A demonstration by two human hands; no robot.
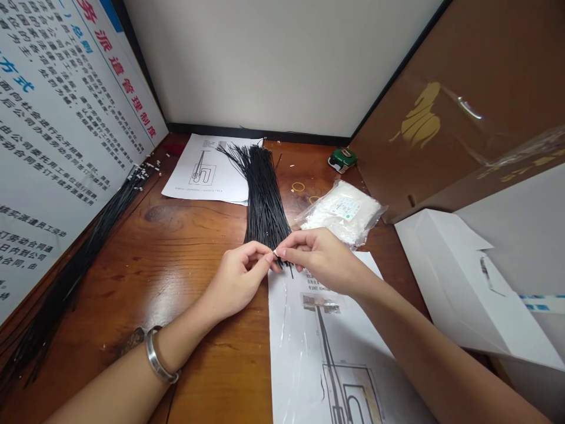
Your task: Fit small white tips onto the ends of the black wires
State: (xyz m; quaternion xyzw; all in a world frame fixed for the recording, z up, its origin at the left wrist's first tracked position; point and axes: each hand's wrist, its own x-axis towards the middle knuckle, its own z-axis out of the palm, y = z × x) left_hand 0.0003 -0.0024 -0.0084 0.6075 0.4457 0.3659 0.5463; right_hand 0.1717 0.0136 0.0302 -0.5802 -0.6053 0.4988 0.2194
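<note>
Both hands meet at the near end of a thick bundle of thin black wires (265, 200) that lies on a brown wooden counter (198, 229). The right hand (324, 259) pinches a tiny white piece (275, 253) between thumb and forefinger. The left hand (241, 277), its thumb and forefinger pressed together, works right beside that piece; what it grips there is too small to tell. A silver bracelet (156, 356) circles the left wrist.

Under and in front of the hands lies a large sheet with a printed drawing (291, 353); a second printed sheet (180, 176) lies at the back, partly covered by the bundle's far end. Just right of the bundle sits a clear bag of white material (326, 221) with a label, with yellow rubber bands (298, 191) near it and a green tape measure (342, 159) farther back. On the far left, a second bundle of black wires (88, 253), with white bits at its far end, stretches along a printed board (66, 135). A white box (445, 259) stands at the right
</note>
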